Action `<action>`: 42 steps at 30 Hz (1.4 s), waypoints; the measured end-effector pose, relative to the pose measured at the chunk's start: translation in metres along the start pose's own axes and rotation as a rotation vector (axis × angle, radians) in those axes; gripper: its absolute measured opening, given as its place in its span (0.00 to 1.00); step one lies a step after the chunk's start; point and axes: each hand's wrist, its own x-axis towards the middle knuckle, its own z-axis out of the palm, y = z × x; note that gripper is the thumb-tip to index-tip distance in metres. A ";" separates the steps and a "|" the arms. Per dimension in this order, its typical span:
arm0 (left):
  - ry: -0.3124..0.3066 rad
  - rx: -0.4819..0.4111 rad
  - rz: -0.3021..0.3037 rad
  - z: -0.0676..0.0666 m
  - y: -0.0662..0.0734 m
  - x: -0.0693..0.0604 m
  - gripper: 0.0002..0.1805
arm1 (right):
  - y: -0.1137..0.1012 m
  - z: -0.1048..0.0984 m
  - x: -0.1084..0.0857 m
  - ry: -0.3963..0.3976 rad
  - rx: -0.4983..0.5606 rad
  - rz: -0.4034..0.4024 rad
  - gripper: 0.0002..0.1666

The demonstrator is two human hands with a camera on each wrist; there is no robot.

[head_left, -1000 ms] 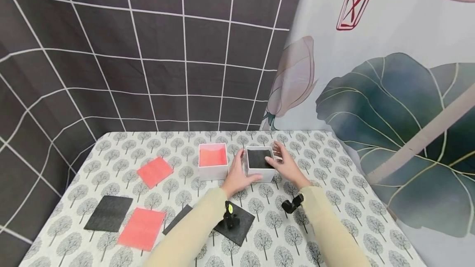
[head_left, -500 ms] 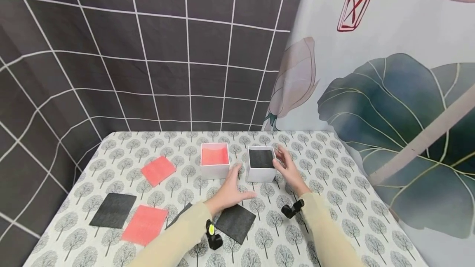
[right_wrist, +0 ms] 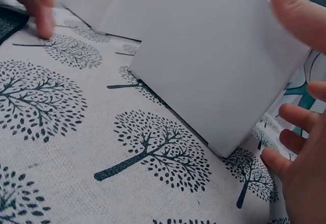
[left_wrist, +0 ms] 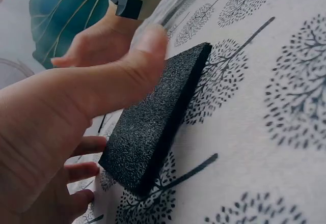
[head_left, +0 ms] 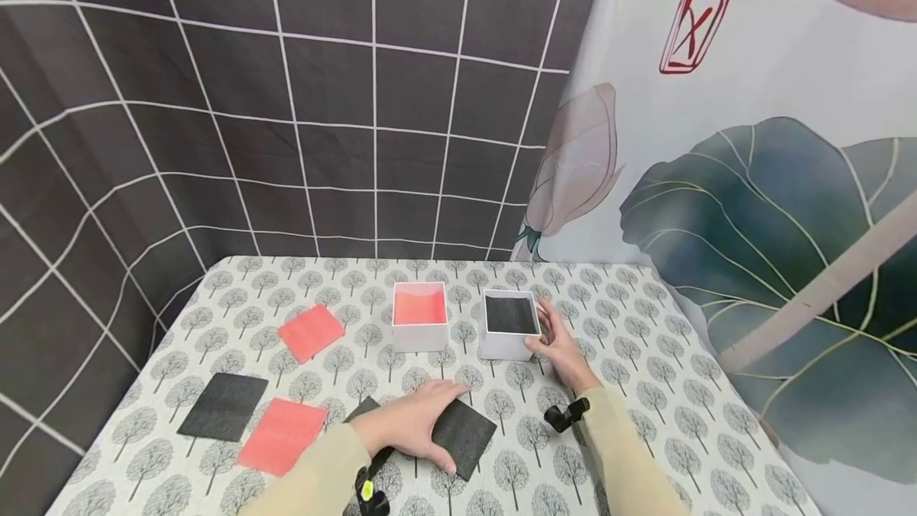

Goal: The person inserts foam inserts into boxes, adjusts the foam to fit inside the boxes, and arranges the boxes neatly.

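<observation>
My left hand is spread over a black felt-like square on the table. In the left wrist view the thumb hovers above the black square, while the fingertips lie by its far edge; no firm grip shows. Beside a white box with black material inside rests my right hand. Its thumb is by the front corner and its fingers are along the right side. The right wrist view shows those fingers apart from the box wall; whether the thumb touches is unclear.
A second white box with red material inside stands left of the first. Two red squares and another black square lie on the left. One more dark piece is partly hidden under my left arm. A dark grid curtain hangs behind.
My left hand has come away from the black-filled box, moving toward me and down to the black square. My right hand has stayed by the box, its thumb shifting from the top to the front corner.
</observation>
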 end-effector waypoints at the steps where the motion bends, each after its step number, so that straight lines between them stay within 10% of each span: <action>1: 0.000 0.013 0.015 0.001 0.000 -0.002 0.60 | 0.003 0.000 0.000 -0.014 0.019 -0.001 0.52; 16: 0.080 0.023 0.076 0.010 -0.003 -0.020 0.55 | 0.014 0.000 0.007 -0.105 0.103 0.001 0.60; 42: 0.321 -0.046 0.080 0.007 -0.005 -0.013 0.50 | 0.010 0.009 0.002 0.018 0.075 0.036 0.55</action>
